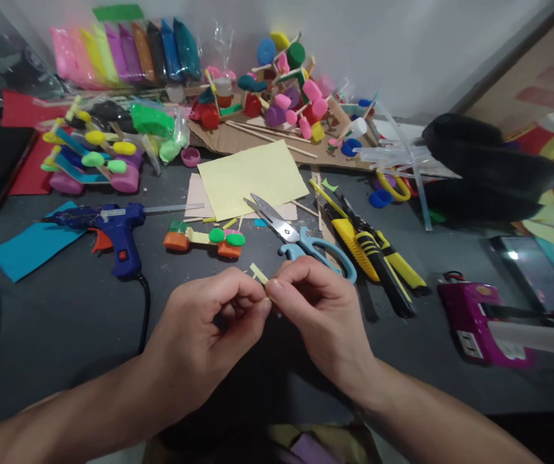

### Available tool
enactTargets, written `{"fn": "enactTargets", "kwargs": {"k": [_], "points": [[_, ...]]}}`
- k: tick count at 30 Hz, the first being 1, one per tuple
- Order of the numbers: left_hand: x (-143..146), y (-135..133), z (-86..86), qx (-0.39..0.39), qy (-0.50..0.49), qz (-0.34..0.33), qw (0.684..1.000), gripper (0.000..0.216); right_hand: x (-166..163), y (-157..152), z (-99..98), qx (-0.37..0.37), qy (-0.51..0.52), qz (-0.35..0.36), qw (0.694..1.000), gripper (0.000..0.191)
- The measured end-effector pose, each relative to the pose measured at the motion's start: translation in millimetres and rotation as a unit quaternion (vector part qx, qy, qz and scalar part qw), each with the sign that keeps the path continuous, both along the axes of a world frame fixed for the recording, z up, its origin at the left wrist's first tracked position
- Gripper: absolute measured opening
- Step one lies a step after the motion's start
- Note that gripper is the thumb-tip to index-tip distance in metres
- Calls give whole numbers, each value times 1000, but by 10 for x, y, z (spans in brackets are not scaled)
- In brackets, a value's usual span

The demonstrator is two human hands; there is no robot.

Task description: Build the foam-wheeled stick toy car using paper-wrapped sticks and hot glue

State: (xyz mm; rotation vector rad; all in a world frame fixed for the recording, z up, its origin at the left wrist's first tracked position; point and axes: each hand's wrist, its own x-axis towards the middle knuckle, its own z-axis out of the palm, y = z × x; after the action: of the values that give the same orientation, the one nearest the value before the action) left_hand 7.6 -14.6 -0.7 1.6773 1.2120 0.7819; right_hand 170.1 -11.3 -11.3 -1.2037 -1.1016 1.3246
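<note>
— What do the hands hold?
— The left hand [209,325] and right hand [323,309] both pinch a small pale-yellow paper strip [259,273] with fingertips closed on it, above the dark grey table [64,309]
— And nearby?
— Blue-handled steel scissors [301,241] just behind, blue plastic glue gun [113,235] further left

The left hand [209,328] and right hand [323,309] hide most of the yellow strip [259,272]

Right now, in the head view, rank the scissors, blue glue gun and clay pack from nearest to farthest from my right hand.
1. Scissors, just beyond the right hand.
2. Blue glue gun, at left.
3. Clay pack, back left by wall.
</note>
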Motion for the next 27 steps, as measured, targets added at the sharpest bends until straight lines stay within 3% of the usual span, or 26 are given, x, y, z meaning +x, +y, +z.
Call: {"fn": "enactTargets", "kwargs": {"k": [8, 13, 18, 27], "points": [[3, 22, 41, -63, -55, 10, 996, 16, 50, -45, -28, 17, 48, 47, 998, 26], [-5, 43, 86, -78, -82, 13, 994, 17, 102, -55, -83, 14, 81, 88, 993, 19], [-8, 52, 140, -115, -105, 17, 988, 16, 99, -22, -63, 26, 84, 82, 993, 11], [-51, 110, 147, -222, -149, -19, 963, 19, 74, 11, 47, -15, 65, 83, 994, 22]]}}
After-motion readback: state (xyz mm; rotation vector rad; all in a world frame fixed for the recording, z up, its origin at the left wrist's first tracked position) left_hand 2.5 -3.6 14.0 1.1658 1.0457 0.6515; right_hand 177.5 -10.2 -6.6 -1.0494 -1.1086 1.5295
